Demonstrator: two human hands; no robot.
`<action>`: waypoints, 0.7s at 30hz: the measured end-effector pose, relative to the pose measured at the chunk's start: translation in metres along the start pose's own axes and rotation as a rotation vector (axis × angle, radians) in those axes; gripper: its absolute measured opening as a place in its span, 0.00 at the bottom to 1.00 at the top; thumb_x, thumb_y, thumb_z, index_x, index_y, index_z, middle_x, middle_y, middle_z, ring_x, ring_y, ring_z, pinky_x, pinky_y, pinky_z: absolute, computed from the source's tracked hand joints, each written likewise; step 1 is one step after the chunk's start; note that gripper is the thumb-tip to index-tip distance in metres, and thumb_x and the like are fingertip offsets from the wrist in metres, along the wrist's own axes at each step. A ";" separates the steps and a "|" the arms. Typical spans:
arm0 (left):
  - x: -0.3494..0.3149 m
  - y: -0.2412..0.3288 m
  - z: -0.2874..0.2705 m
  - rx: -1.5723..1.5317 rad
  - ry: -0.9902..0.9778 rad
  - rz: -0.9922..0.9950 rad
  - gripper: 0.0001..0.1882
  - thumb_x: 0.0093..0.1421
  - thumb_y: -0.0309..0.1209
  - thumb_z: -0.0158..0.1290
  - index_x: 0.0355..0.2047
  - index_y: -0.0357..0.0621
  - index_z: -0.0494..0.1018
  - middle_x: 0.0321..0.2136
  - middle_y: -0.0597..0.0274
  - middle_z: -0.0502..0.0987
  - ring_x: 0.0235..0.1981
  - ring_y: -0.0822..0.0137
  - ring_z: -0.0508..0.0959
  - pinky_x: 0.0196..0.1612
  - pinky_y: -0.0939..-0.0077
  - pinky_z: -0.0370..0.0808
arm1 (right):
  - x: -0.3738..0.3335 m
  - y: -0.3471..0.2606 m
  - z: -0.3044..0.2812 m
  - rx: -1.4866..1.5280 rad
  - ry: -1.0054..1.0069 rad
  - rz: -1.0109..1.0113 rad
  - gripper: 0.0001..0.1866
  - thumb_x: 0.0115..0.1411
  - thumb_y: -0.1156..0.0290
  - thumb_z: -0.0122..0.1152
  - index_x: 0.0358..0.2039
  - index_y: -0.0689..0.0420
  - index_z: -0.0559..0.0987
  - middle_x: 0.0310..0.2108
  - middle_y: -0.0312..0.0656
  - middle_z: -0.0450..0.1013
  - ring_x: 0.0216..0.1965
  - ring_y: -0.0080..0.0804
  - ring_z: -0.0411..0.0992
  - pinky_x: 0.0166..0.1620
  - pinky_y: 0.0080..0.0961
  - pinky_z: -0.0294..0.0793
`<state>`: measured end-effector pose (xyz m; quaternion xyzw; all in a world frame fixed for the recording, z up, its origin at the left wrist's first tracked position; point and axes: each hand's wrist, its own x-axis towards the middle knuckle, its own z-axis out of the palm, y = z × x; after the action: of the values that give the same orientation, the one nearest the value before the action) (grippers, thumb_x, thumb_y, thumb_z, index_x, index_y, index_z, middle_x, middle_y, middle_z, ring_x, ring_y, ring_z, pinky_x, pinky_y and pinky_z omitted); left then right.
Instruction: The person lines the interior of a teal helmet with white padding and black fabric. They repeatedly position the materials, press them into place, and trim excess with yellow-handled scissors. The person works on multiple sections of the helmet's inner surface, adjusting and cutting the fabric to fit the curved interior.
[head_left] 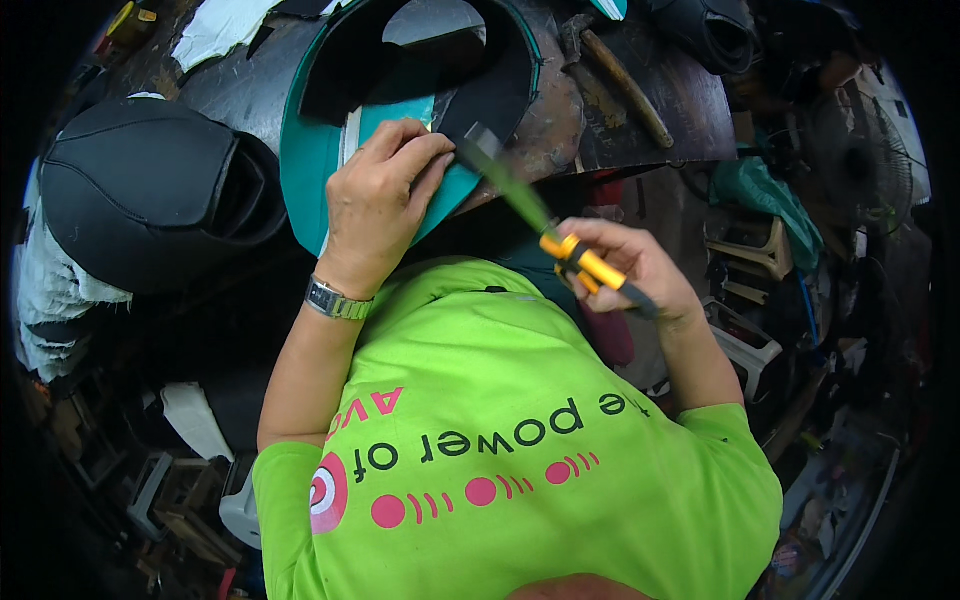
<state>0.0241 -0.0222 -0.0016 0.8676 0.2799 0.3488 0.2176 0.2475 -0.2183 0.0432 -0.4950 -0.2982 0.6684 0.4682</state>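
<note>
My left hand (380,185), with a wristwatch above it, lies over the near part of a curved teal-and-black cover (310,150). Its fingers and thumb are pinched together at the cover's black edge; exactly what is between the fingertips is hidden. My right hand (645,265) grips the yellow-and-black handle of a long tool (515,190). Its shaft looks green and its flat, grey end is close to my left fingertips. Motion blurs the tool, so its kind is unclear. The cover rests on a dark worktable (690,115).
A hammer with a wooden handle (625,85) lies on the table to the right of the cover. At the left sits a rounded black padded piece (140,190) with stitched seams. Stools, a teal bag (770,200) and a fan (860,150) stand off to the right.
</note>
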 end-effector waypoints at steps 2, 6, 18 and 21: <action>0.001 -0.001 0.003 0.056 0.006 0.040 0.08 0.59 0.28 0.64 0.38 0.46 0.78 0.37 0.62 0.78 0.35 0.59 0.81 0.37 0.68 0.78 | 0.001 0.006 -0.001 -0.071 -0.031 0.157 0.39 0.51 0.73 0.79 0.64 0.60 0.74 0.35 0.31 0.75 0.33 0.12 0.70 0.38 0.13 0.70; 0.003 -0.004 0.008 0.104 -0.024 0.036 0.07 0.61 0.26 0.61 0.37 0.42 0.74 0.38 0.59 0.77 0.36 0.57 0.80 0.38 0.65 0.77 | 0.001 0.009 -0.002 -0.253 0.069 0.212 0.36 0.53 0.70 0.79 0.62 0.60 0.75 0.25 0.24 0.70 0.26 0.10 0.66 0.31 0.12 0.63; -0.005 -0.008 0.000 -0.178 0.003 -0.008 0.10 0.55 0.22 0.64 0.37 0.42 0.79 0.41 0.59 0.75 0.37 0.59 0.81 0.37 0.68 0.79 | -0.007 0.005 -0.002 0.177 -0.131 0.319 0.44 0.60 0.51 0.72 0.68 0.60 0.63 0.30 0.38 0.72 0.26 0.21 0.70 0.32 0.18 0.69; -0.008 -0.009 0.003 -0.135 0.025 0.055 0.12 0.52 0.20 0.66 0.37 0.41 0.80 0.40 0.60 0.75 0.37 0.60 0.81 0.37 0.68 0.79 | -0.004 -0.002 -0.003 0.241 -0.134 0.332 0.40 0.62 0.51 0.69 0.65 0.60 0.65 0.29 0.40 0.73 0.25 0.24 0.72 0.30 0.18 0.69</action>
<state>0.0183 -0.0210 -0.0125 0.8538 0.2345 0.3835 0.2626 0.2514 -0.2218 0.0451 -0.4323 -0.1609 0.7986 0.3865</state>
